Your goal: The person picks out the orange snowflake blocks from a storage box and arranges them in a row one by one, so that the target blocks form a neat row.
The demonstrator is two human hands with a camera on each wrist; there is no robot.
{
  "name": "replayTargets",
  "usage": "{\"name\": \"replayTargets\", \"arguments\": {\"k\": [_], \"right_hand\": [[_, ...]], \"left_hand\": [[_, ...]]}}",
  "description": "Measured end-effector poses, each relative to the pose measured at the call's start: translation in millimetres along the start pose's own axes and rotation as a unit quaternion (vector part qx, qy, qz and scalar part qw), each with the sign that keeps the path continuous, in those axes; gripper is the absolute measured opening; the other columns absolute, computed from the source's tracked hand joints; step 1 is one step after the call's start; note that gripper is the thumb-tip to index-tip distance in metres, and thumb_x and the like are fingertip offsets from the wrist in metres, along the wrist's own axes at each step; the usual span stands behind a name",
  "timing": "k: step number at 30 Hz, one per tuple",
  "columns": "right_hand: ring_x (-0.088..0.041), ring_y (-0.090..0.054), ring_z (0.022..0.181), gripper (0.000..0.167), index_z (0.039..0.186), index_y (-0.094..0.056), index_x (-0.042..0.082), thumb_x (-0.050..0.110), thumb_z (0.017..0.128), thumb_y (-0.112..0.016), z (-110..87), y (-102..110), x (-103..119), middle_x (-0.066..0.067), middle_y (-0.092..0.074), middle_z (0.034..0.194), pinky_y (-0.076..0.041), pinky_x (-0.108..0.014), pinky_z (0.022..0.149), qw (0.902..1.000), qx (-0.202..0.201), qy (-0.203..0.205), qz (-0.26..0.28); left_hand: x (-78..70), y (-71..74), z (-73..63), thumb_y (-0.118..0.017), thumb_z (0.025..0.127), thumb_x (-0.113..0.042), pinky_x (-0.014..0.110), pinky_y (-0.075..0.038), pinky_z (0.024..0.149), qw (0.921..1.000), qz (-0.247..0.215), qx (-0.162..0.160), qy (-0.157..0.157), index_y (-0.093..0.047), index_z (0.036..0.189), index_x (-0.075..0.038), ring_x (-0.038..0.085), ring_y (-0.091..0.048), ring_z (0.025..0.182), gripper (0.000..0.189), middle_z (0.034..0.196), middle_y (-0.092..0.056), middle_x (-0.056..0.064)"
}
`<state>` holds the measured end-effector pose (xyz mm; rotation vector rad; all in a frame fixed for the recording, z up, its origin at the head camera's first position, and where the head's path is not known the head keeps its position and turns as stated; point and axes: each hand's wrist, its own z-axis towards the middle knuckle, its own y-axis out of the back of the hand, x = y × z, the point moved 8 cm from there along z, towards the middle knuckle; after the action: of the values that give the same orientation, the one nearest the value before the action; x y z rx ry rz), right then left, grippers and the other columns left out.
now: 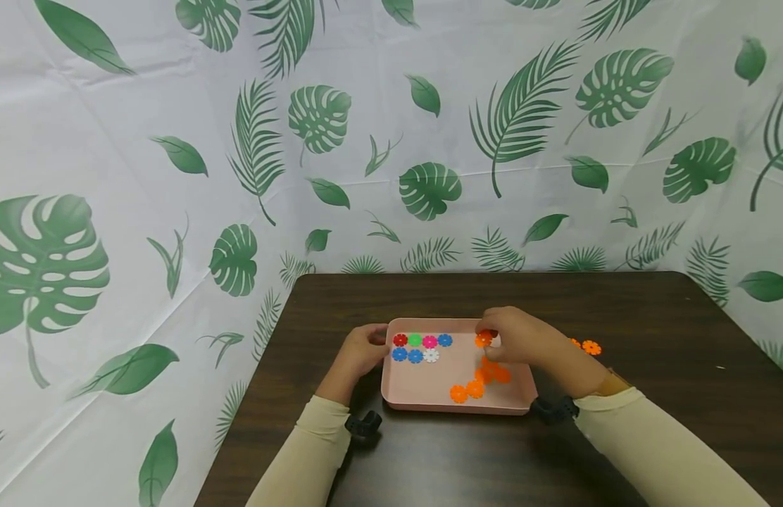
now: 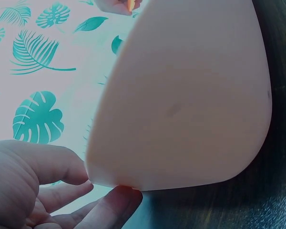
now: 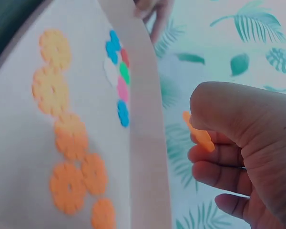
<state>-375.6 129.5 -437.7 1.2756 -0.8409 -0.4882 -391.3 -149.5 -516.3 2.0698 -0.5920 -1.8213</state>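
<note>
A shallow pink tray (image 1: 417, 384) sits on the dark table. My left hand (image 1: 362, 353) pinches its left side between thumb and fingers; the left wrist view shows the fingertips (image 2: 121, 198) right at the tray's edge. Over the tray's far right part, my right hand (image 1: 524, 341) pinches one orange notched, flower-shaped plastic disc (image 3: 199, 132) between thumb and fingers. Several like orange discs (image 3: 69, 188) lie along the tray's right side. In its far left part, two short rows hold a red disc (image 1: 400, 340), a green disc (image 1: 415, 339), a pink disc (image 1: 430, 341), a white disc (image 1: 431, 355) and blue discs (image 1: 399, 354).
More orange discs (image 1: 591, 348) lie on the table (image 1: 651, 422) right of the tray, partly hidden behind my right forearm. A white cloth with green leaves (image 1: 366, 232) hangs behind and to the sides. Both wrists carry black devices (image 1: 364, 424).
</note>
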Motion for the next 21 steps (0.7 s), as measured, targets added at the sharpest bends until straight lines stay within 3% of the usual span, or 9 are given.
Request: {"name": "replayTargets", "arguments": {"k": [9, 17, 21], "right_hand": [[-0.014, -0.054, 0.078, 0.030, 0.109, -0.076, 0.008, 0.015, 0.080, -0.079, -17.8, 10, -33, 0.006, -0.059, 0.090, -0.053, -0.029, 0.069, 0.9991, -0.020, -0.037, 0.007], [-0.013, -0.056, 0.079, 0.027, 0.104, -0.077, 0.008, 0.015, 0.079, -0.085, -39.2, 27, -56, 0.006, -0.062, 0.088, -0.057, -0.032, 0.072, 0.9962, -0.074, -0.046, 0.007], [-0.014, -0.058, 0.080, 0.027, 0.104, -0.076, 0.006, 0.013, 0.080, -0.085, -52.3, 32, -77, 0.004, -0.065, 0.091, -0.058, -0.035, 0.073, 0.9933, -0.089, -0.073, 0.016]], "left_hand": [[-0.5, 0.7, -1.3, -0.077, 0.089, -0.012, 0.044, -0.063, 0.084, 1.0000, 0.004, -0.001, 0.007, -0.064, 0.141, -0.012, 0.026, -0.072, 0.093, 0.054, 0.124, -0.070, 0.017], [0.2, -0.2, -0.3, -0.077, 0.088, -0.010, 0.043, -0.063, 0.083, 1.0000, -0.003, -0.001, 0.001, -0.064, 0.140, -0.010, 0.026, -0.073, 0.093, 0.054, 0.124, -0.070, 0.018], [1.5, 0.0, 0.5, -0.078, 0.088, -0.012, 0.044, -0.063, 0.084, 1.0000, -0.002, 0.000, 0.008, -0.064, 0.141, -0.012, 0.026, -0.073, 0.093, 0.054, 0.124, -0.070, 0.017]]}}
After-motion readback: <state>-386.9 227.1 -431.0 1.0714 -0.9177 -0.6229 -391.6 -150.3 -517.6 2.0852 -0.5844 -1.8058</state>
